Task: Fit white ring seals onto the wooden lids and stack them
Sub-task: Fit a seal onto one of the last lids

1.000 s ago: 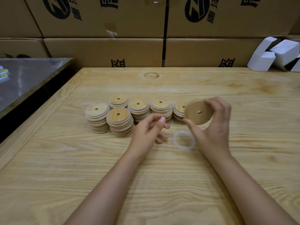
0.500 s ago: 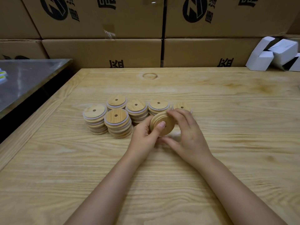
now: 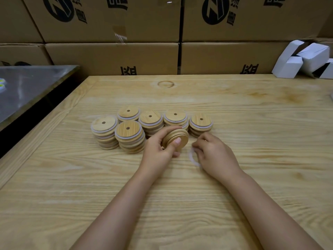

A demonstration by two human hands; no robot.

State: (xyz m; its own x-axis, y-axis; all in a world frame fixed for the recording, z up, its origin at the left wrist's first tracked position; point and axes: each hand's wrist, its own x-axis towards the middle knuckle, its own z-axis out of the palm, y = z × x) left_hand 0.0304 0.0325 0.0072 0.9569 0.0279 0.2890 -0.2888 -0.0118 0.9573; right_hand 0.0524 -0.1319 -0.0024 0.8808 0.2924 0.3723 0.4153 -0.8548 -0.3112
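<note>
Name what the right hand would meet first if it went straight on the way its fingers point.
Probably the wooden lid held in the left hand, though depth is unclear.

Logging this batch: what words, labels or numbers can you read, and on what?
Upper cardboard boxes: round black logo, characters cut off by the frame; unreadable.
Lower cardboard boxes: black characters partly hidden behind the table; unreadable.
Wooden lids, white boxes: no text seen.

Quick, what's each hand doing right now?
Left hand: grips the wooden lid.
Right hand: curled over the white ring seal, blurred; grip cannot be told.
</note>
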